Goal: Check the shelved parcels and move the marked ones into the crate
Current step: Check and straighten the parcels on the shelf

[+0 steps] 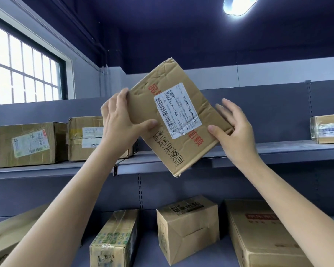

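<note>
Over on the left, daylight comes through a barred window (25, 68), and below it the upper shelf (258, 151) carries two taped cardboard boxes side by side: a wide one with a pale label (27, 144) and a taller one (85, 137) just to its right, partly hidden behind the person's left forearm.

Next comes the left hand (121, 120), raised in front of that shelf. Its fingers wrap the upper left edge of the held parcel (172, 120) while the thumb presses across the front face. That parcel is a creased brown carton, tilted like a diamond, lifted clear of the shelf, held up between both hands at the middle of the view. A white shipping label (176, 110) with barcodes and a QR code faces the person, with red characters printed on either side of it and handling symbols along the lower edge.

At the parcel's right edge the right hand (233, 128) pinches it: thumb on the front, fingers spread behind and only loosely bent.

Further right, another labelled box (328, 129) sits on the upper shelf at the frame's edge.

On the lower shelf, left to right, stand a slanted carton (12, 234), a taped box with green print (114, 239), a plain brown box (187, 228) and a large carton with a red strip (258, 239).
</note>
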{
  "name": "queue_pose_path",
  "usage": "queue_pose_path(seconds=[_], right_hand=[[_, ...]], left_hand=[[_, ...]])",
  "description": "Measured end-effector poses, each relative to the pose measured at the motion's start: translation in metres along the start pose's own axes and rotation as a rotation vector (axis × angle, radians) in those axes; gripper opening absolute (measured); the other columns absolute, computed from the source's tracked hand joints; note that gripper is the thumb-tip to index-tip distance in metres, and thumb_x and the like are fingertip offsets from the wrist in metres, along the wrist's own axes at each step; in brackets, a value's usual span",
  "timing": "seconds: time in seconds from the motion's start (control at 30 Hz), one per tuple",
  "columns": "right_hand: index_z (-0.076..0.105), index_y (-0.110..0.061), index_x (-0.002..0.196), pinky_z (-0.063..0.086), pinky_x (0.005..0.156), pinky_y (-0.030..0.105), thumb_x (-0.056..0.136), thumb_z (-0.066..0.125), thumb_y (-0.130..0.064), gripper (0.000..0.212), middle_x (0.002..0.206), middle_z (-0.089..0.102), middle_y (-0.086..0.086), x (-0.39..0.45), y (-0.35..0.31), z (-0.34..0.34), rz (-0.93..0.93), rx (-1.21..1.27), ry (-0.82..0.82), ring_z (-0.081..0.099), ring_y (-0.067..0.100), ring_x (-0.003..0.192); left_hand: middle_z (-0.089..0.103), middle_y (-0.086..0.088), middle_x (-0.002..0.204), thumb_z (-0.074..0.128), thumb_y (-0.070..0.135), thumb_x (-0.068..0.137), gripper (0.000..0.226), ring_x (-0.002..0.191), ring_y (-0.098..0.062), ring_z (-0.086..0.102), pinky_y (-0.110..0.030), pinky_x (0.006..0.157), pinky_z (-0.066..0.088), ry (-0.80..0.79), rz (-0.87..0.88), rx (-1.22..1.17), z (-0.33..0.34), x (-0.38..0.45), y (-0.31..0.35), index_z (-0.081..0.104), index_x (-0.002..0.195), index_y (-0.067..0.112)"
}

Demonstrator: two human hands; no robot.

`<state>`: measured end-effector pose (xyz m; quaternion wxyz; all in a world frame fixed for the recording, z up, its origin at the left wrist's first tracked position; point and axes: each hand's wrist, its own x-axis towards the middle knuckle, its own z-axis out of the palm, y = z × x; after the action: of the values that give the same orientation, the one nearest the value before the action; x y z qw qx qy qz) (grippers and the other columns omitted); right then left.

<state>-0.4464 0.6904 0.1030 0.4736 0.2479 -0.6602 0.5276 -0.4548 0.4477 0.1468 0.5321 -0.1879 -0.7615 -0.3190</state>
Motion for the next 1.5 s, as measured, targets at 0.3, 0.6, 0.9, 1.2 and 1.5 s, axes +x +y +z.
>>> queue_pose_path(seconds=[0.3,0.6,0.9,1.2,1.5], right_hand=[[0.053,-0.016,0.113,0.055,0.082,0.04,0.084,0.062,-0.006,0.031,0.11,0.066,0.003,-0.009,0.009,0.024,0.393,0.343,-0.002,0.066,0.02,0.099],[0.027,-0.017,0.144,0.017,0.114,0.028,0.084,0.05,0.012,0.071,0.155,0.019,0.006,-0.004,0.031,0.02,-0.024,-0.527,-0.106,0.017,0.019,0.142],[0.01,-0.017,0.148,0.016,0.115,0.037,0.092,0.048,-0.012,0.068,0.157,-0.005,0.008,-0.008,0.073,0.032,0.206,-0.861,-0.462,0.002,0.024,0.145],[0.038,-0.004,0.133,0.034,0.105,0.038,0.091,0.032,-0.005,0.043,0.15,0.027,0.011,0.032,0.088,0.056,0.327,-0.949,-0.563,0.028,0.029,0.137],[0.048,-0.008,0.116,0.043,0.078,0.034,0.09,0.036,-0.013,0.029,0.114,0.054,0.009,0.044,0.108,0.074,0.376,-0.918,-0.504,0.05,0.027,0.097]], left_hand=[[0.043,0.003,0.103,0.074,0.052,0.062,0.062,0.093,-0.014,0.041,-0.028,0.076,0.031,0.209,-0.117,-0.003,0.0,-0.004,-0.001,0.04,0.1,0.018],[0.054,-0.009,0.118,0.072,0.023,0.076,0.053,0.11,-0.028,0.05,-0.037,0.088,0.04,0.0,-0.098,0.004,0.028,-0.015,-0.024,0.046,0.12,0.012],[0.041,-0.016,0.131,0.044,0.004,0.087,0.057,0.12,-0.035,0.037,-0.04,0.093,0.039,-0.299,-0.195,0.31,0.073,-0.023,-0.05,0.027,0.141,0.01],[0.037,-0.02,0.141,0.036,0.005,0.088,0.032,0.122,-0.039,0.042,-0.044,0.098,0.039,-0.517,-0.256,0.275,0.102,0.001,-0.085,0.052,0.115,-0.004],[0.039,-0.02,0.141,0.044,0.012,0.089,0.049,0.125,-0.037,0.043,-0.039,0.101,0.036,-0.599,-0.235,0.214,0.114,0.017,-0.112,0.036,0.136,0.002]])
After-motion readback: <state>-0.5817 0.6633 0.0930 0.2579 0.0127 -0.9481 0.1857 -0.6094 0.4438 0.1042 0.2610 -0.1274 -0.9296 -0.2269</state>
